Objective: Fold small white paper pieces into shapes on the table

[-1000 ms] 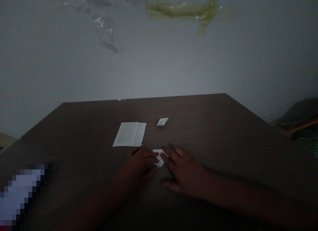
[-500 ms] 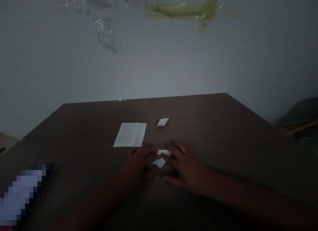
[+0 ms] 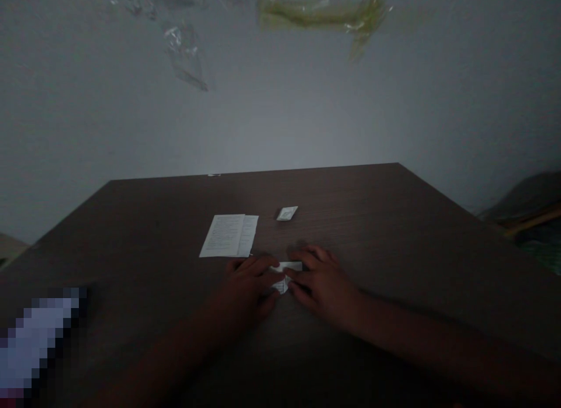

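Note:
A small piece of folded printed paper (image 3: 281,287) lies flat on the dark table between my two hands. My left hand (image 3: 246,286) holds its left side, with the fingers over the top and the thumb near its front edge. On the other side my right hand (image 3: 326,286) grips the paper, the index finger pressing on its middle and the thumb at the near right edge. My fingers cover much of the sheet, so its full folded shape is hidden. A small folded paper (image 3: 287,213) lies farther back. Overlapping printed sheets (image 3: 223,235) rest beyond my left hand.
The brown wooden table (image 3: 342,203) meets a pale wall (image 3: 289,116) at its back edge. A pixelated, bright flat object (image 3: 37,341) lies at the front left. Yellow tape (image 3: 311,13) and clear plastic tape (image 3: 186,54) cling to the wall.
My right thumb has moved up and in against the paper's near edge. Less of the paper shows between my hands. The left hand stays almost in place.

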`<state>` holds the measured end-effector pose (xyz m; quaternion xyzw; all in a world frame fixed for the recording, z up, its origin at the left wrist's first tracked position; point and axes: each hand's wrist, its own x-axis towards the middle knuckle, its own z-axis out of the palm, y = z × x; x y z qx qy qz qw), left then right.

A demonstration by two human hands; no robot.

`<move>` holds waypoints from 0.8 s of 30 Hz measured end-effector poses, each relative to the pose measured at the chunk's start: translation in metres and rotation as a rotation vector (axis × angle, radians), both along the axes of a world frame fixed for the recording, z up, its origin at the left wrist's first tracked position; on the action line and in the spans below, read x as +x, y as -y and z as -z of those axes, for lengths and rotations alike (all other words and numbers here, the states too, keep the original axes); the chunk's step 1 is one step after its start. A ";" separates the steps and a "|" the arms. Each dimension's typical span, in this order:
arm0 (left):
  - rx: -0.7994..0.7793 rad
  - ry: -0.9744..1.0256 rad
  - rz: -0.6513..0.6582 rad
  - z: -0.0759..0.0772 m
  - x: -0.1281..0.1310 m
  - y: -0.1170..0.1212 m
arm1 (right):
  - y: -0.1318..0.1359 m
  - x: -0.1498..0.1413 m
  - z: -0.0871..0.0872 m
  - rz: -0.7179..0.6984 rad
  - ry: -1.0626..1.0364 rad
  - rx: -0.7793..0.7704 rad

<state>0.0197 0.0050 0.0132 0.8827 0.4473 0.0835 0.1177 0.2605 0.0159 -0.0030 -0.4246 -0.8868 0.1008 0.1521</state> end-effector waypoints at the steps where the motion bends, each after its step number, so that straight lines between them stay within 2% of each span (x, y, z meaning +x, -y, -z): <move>1: -0.001 -0.003 -0.004 -0.001 0.001 0.000 | 0.001 -0.001 0.000 0.009 0.010 0.009; 17: -0.022 0.020 -0.023 0.000 0.003 0.000 | 0.008 -0.011 0.003 0.043 0.041 0.083; 24: -0.044 0.030 -0.008 -0.002 0.000 0.000 | -0.003 -0.001 0.003 -0.017 -0.051 -0.019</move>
